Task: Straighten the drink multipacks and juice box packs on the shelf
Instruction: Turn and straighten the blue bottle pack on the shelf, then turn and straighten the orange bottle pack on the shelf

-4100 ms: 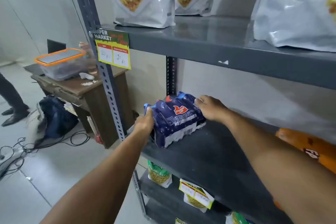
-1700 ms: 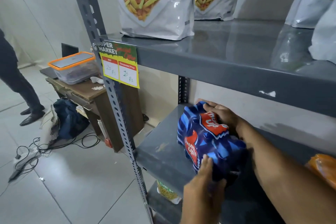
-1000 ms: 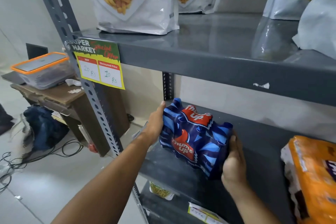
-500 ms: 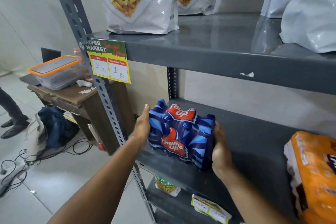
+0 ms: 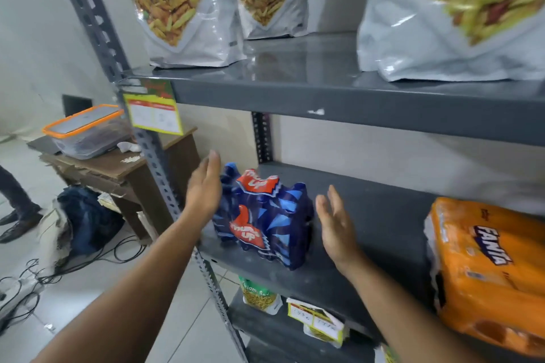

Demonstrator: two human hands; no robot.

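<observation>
A blue Thums Up multipack (image 5: pixel 262 221) stands upright at the left end of the grey middle shelf (image 5: pixel 368 215), its label facing me. My left hand (image 5: pixel 203 188) is flat and open just left of the pack, a little off its side. My right hand (image 5: pixel 336 227) is open to the pack's right, a gap between palm and pack. An orange Fanta multipack (image 5: pixel 483 271) sits at the shelf's right end, cut off by the frame edge.
Large snack bags (image 5: pixel 182 9) stand on the upper shelf. A price tag (image 5: pixel 154 113) hangs on the left upright (image 5: pixel 159 162). Small snack packets (image 5: pixel 261 296) lie on the lower shelf. A wooden table with a lidded box (image 5: pixel 85 132), a bag and cables sit on the left floor.
Both hands turned the blue pack upright, slid it toward the shelf's left end, and have now let go and drawn apart from its sides.
</observation>
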